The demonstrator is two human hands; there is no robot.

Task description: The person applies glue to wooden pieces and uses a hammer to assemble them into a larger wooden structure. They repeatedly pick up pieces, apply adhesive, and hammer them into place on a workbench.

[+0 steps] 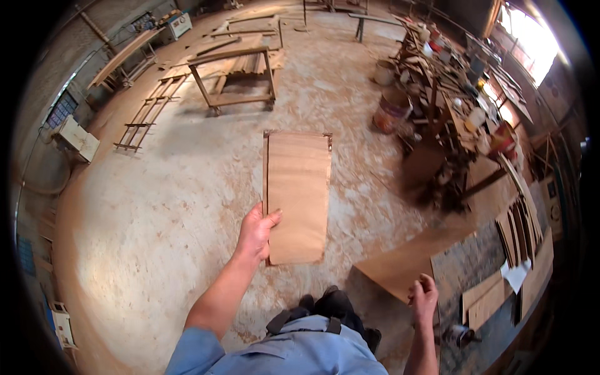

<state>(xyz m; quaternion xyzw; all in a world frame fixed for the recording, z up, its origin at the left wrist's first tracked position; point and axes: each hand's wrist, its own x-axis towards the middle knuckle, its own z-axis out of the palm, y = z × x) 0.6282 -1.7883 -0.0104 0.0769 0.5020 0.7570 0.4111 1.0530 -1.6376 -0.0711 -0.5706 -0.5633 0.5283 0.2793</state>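
Note:
My left hand [256, 232] grips a flat rectangular wooden panel [299, 197] by its left long edge, the thumb lying over the face. The panel is held upright in front of me, above the floor; its face is smooth light brown, with dark, rough corners at the top and a darker strip along the left side. My right hand [424, 299] is apart from the panel, by the left edge of a dark-topped workbench [462, 269]. Its fingers are loosely curled with a gap at the thumb, and I see nothing in them.
Thin wood pieces [519, 231], a white scrap [516, 275] and a small dark can [461, 335] lie on the workbench. A brown sheet [406, 265] juts out beside it. Offcuts and buckets [392, 111] crowd the right side. A wooden frame stand [240, 100] and a ladder-like frame [150, 112] are farther off.

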